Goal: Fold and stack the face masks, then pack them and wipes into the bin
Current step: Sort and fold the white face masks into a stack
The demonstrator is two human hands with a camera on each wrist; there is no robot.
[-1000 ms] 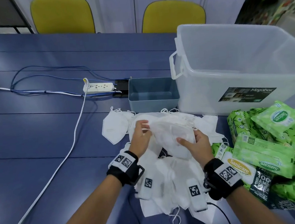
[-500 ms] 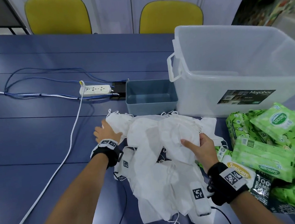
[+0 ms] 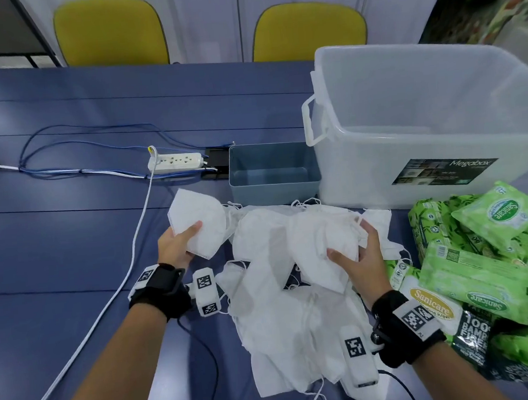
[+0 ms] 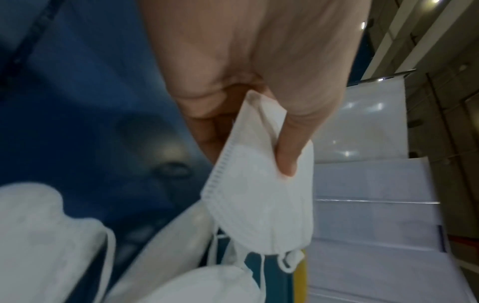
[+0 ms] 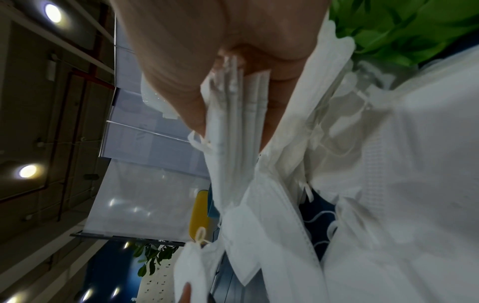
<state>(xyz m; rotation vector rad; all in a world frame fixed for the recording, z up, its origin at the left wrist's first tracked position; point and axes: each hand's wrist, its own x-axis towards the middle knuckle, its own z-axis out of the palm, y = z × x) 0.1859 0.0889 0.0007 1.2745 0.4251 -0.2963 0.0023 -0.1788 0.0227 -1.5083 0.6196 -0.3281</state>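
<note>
Since half a second ago the left hand (image 3: pixel 177 244) has lifted one folded mask (image 3: pixel 199 224), thumb pinching it left of centre. The right hand (image 3: pixel 361 255) grips a stack of folded masks (image 3: pixel 321 246) above the loose pile (image 3: pixel 292 318). Farther: one grey bin (image 3: pixel 274 189), one clear tub (image 3: pixel 442 139), two yellow chairs (image 3: pixel 110 31).

Left hand (image 4: pixel 249 67) pinches one folded white mask (image 4: pixel 261 196), thumb pressing its face. Ear loops hang at 6 o'clock. More masks (image 4: pixel 41 235) lie blurred at 7 o'clock on blue table (image 4: pixel 77 102).
</note>
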